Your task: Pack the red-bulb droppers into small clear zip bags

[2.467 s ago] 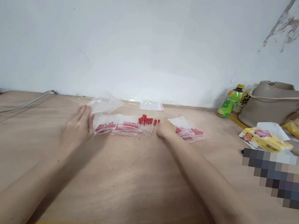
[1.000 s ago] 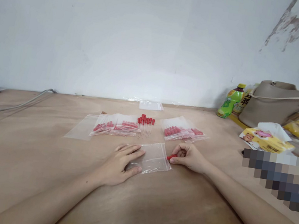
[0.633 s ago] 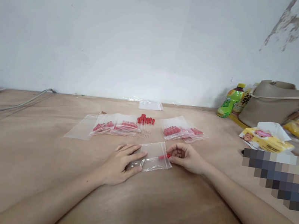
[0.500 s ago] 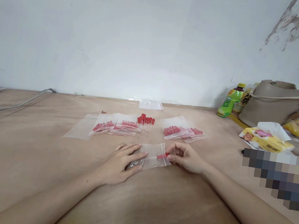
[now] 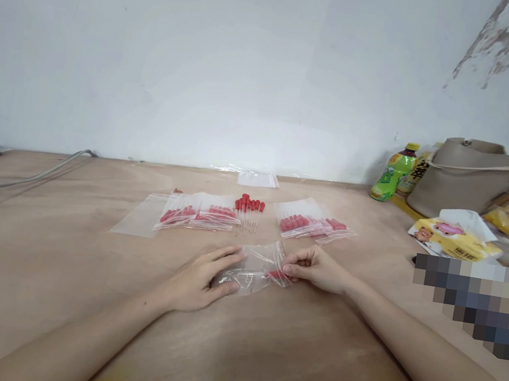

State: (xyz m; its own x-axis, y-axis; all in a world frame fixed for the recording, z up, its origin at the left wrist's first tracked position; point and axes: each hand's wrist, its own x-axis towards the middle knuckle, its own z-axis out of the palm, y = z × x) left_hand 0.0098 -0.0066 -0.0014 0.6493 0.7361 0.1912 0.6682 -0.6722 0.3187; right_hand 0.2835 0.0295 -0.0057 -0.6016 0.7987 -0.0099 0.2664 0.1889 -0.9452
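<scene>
Quietly, my left hand (image 5: 209, 280) lies in the middle of the frame, palm down with fingers and thumb spread, pressing lightly on one end of a clear, crinkled plastic zip bag (image 5: 257, 258) and grasping nothing. My right hand (image 5: 317, 268), just right of centre, has thumb and fingertips pinched together on the bag's mouth. At that mouth lies a slim dropper with a red rubber bulb (image 5: 274, 275), its bulb right by my fingertips (whether they grip it as well as the plastic, I can't tell).

Beyond my hands, near the middle of the frame, is a loose bunch of red-bulbed droppers with thin clear stems (image 5: 245, 203), bulbs towards the white wall (image 5: 182, 63). To its left I see overlapping clear bags of red-bulbed droppers (image 5: 203, 210), with a flat translucent bag (image 5: 137, 217) beside them; to its right is another filled group of clear bags (image 5: 310, 224). Everything sits on a brown, paper-like tabletop (image 5: 255, 339).

At the right of the frame stand a green plastic bottle with a yellow cap (image 5: 393, 174) and a large beige handbag (image 5: 471, 180), with a yellow tissue pack (image 5: 454, 239) in front.
</scene>
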